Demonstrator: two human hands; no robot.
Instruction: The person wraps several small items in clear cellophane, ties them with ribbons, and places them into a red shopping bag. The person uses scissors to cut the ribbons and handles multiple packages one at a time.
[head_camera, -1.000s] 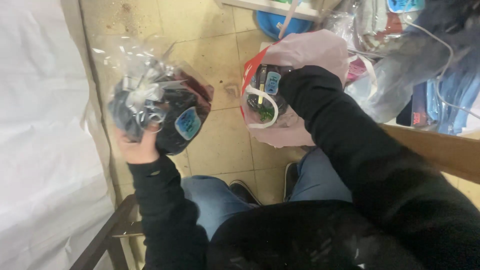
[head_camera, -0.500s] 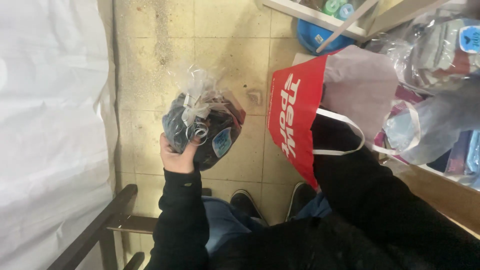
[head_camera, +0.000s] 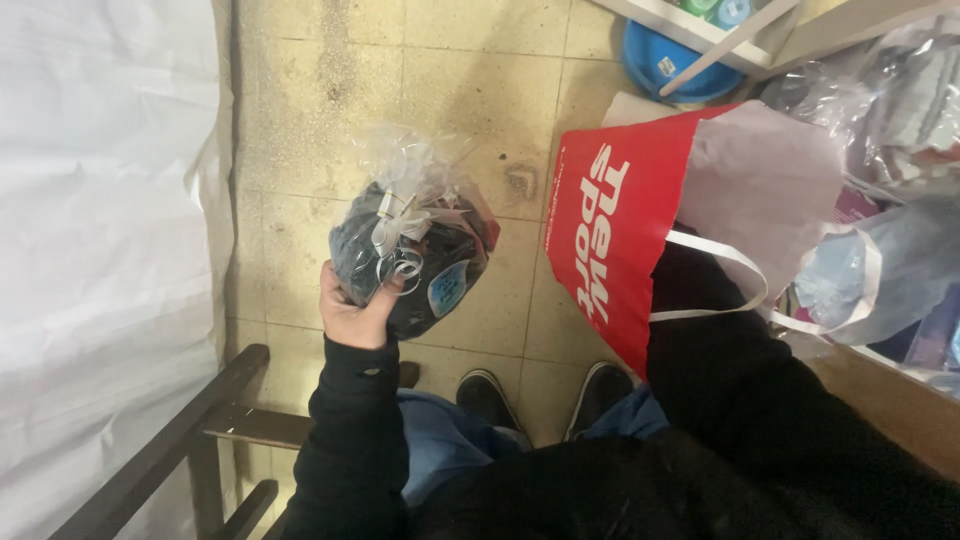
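Left hand (head_camera: 352, 315), grip closed under a clear-wrapped dark bundle (head_camera: 415, 255) with white ribbon, held above the tiled floor (head_camera: 300, 120). Right hand hidden inside the red bag (head_camera: 610, 240); grip unreadable. Best to support the bundle's base and keep the bag mouth wide.

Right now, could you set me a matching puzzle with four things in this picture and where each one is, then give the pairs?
Things:
1. clear cellophane gift bundle with white ribbon
2. red shopping bag with white handles
3. blue round plastic lid
4. white plastic sheet

Places:
A. along the picture's left edge
B. on the floor by the shelf, top
C. in the left hand
D. around the right forearm

Pairs: 1-C, 2-D, 3-B, 4-A
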